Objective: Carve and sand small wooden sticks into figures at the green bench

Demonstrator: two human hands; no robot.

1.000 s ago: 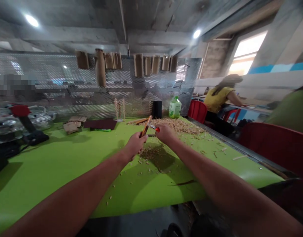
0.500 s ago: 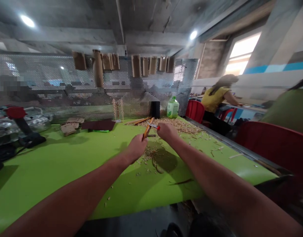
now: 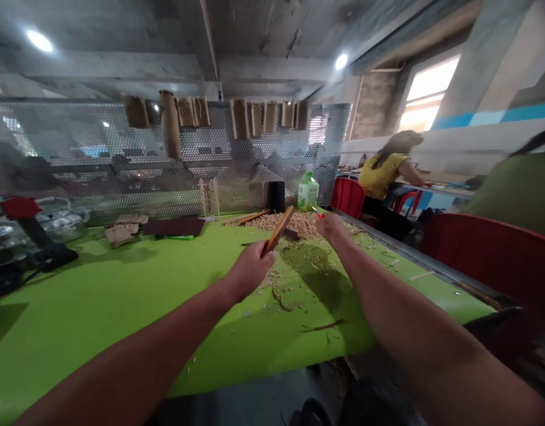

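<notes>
My left hand (image 3: 251, 267) is closed around the lower end of an orange-brown wooden strip (image 3: 281, 227), which slants up and away to the right. My right hand (image 3: 334, 226) grips a small knife (image 3: 319, 216); only a bit of its red handle and a short pale blade show past the fingers. A gap separates blade and strip. Beneath both hands, chips and a curled shaving (image 3: 281, 300) lie scattered on the green table (image 3: 143, 307). Behind the hands spreads a heap of pale wood shavings (image 3: 308, 223).
A green plastic bottle (image 3: 308, 192) and a black block (image 3: 276, 196) stand by the perforated metal screen (image 3: 157, 189). Dark sheets (image 3: 174, 226) and brown pieces (image 3: 121, 231) lie at left, near a red-topped tool (image 3: 21, 207). People sit at right beyond red chairs (image 3: 471, 254).
My right hand has moved right with the knife, away from the strip that the blade was touching or crossing. The strip in my left hand now leans further right.
</notes>
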